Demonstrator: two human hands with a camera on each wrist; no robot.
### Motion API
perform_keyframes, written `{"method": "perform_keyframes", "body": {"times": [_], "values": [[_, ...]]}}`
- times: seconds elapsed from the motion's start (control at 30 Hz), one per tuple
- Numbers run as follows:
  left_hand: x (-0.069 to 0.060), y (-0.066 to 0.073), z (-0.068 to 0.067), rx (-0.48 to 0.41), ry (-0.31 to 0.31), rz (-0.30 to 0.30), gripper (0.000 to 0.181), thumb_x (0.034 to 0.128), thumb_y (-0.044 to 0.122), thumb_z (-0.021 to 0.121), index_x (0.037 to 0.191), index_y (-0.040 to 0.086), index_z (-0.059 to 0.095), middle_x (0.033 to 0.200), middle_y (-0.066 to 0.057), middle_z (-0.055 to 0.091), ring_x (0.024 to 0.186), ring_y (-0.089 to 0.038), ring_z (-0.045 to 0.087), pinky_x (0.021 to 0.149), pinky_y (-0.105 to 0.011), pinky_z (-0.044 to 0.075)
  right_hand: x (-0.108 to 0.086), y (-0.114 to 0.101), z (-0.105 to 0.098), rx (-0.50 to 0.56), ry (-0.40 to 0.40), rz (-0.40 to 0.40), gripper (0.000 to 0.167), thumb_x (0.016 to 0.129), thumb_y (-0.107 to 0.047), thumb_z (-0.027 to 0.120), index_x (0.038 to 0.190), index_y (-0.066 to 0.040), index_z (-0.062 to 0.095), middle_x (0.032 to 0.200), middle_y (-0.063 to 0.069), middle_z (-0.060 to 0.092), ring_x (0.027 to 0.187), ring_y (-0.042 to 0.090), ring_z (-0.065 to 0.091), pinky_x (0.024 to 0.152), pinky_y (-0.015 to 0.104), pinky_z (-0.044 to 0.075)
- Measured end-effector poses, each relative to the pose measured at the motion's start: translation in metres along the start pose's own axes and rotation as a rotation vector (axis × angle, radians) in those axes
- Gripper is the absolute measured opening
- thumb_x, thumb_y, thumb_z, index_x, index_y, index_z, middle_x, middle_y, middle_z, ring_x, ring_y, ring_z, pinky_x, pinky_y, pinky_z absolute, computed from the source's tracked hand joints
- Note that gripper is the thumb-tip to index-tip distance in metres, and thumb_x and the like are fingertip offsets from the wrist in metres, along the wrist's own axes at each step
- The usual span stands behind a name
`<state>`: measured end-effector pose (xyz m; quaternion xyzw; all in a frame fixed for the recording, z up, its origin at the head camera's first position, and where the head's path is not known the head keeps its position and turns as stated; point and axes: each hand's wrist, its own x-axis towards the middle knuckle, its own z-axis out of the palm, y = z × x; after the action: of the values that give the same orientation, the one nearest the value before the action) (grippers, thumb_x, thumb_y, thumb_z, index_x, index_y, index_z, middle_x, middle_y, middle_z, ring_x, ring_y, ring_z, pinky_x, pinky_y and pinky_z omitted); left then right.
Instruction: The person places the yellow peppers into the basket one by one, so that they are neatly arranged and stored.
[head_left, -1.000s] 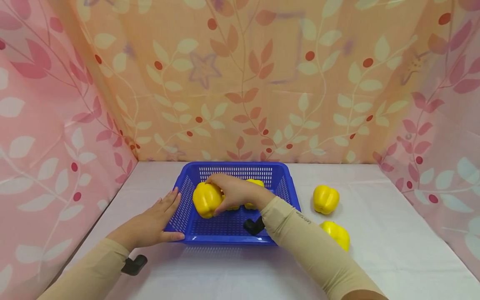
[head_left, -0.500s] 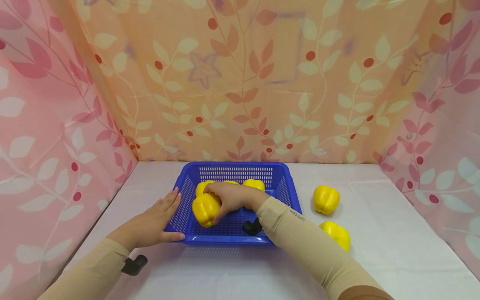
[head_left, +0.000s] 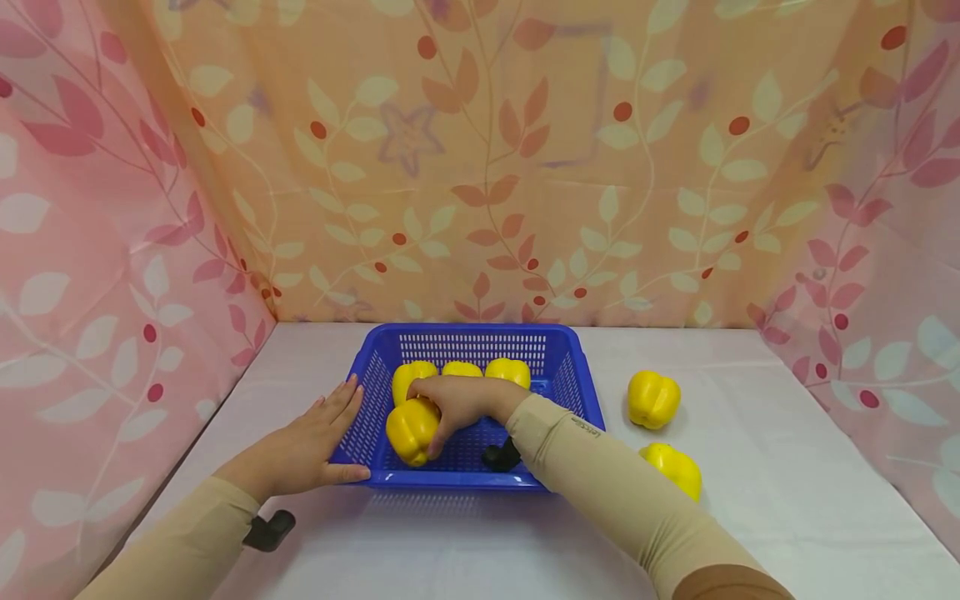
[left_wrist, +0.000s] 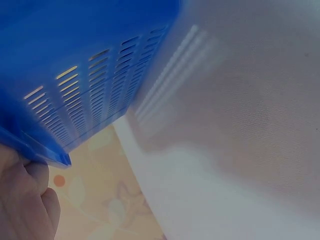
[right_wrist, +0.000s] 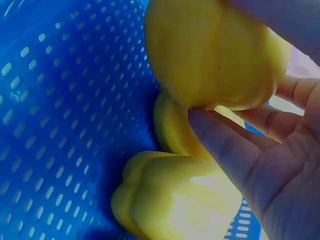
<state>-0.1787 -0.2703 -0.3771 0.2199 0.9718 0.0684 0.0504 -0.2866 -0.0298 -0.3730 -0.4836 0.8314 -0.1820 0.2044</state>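
Observation:
In the head view, a blue slotted basket [head_left: 465,479] holds several yellow bell peppers. My right hand [head_left: 461,404] grips one pepper [head_left: 412,432] at the basket's front left, thumb and fingers around its sides. Behind it three peppers line the back: left [head_left: 413,379], middle [head_left: 461,368] and right [head_left: 507,372]. In the right wrist view, the gripped pepper [right_wrist: 215,55] is close to the camera, with two others beyond the fingers. My left hand [head_left: 307,442] rests against the basket's left side, fingers extended and thumb at the front rim; the left wrist view shows part of that hand [left_wrist: 27,200].
Two more yellow peppers lie on the white table [head_left: 780,467] right of the basket, one farther back [head_left: 653,400] and one nearer [head_left: 674,471], partly behind the right sleeve. Floral cloth [head_left: 480,167] stands behind and at both sides.
My right hand has moved the gripped pepper toward the basket's front and lower, so the peppers behind show more. My left hand stays in place.

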Motion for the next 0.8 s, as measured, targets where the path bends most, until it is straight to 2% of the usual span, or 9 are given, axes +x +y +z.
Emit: {"method": "perform_keyframes", "body": {"times": [0.17,0.4,0.8], "values": [[0.0004,-0.0009,0.0005,0.008,-0.002,-0.004,0.109,0.0728,0.073,0.050,0.146,0.003,0.010,0.153,-0.015,0.001,0.139,-0.032,0.010,0.109,-0.052,0.014,0.0027,0.0011,0.0028,0.007,-0.024,0.025,0.070,0.064,-0.038,0.082,0.120,-0.017,0.046,0.102,-0.010,0.054,0.090,0.006,0.050,0.082,0.018,0.043],[-0.0003,-0.0018,0.0026,0.022,0.028,0.033,0.110,0.0722,0.074,0.048,0.145,-0.001,0.014,0.152,-0.018,0.004,0.138,-0.034,0.012,0.108,-0.053,0.017,0.0038,0.0011,0.0066,0.030,-0.072,0.045,0.070,0.063,-0.035,0.083,0.120,-0.016,0.047,0.100,-0.011,0.054,0.089,0.007,0.051,0.083,0.019,0.043],[-0.0004,-0.0021,0.0025,0.035,0.031,0.036,0.110,0.0725,0.075,0.047,0.145,0.000,0.012,0.152,-0.017,0.002,0.139,-0.032,0.010,0.108,-0.053,0.017,0.0033,0.0042,0.0097,0.042,-0.118,0.076,0.071,0.063,-0.035,0.082,0.123,-0.018,0.046,0.103,-0.011,0.053,0.094,0.007,0.049,0.088,0.022,0.043]]}}
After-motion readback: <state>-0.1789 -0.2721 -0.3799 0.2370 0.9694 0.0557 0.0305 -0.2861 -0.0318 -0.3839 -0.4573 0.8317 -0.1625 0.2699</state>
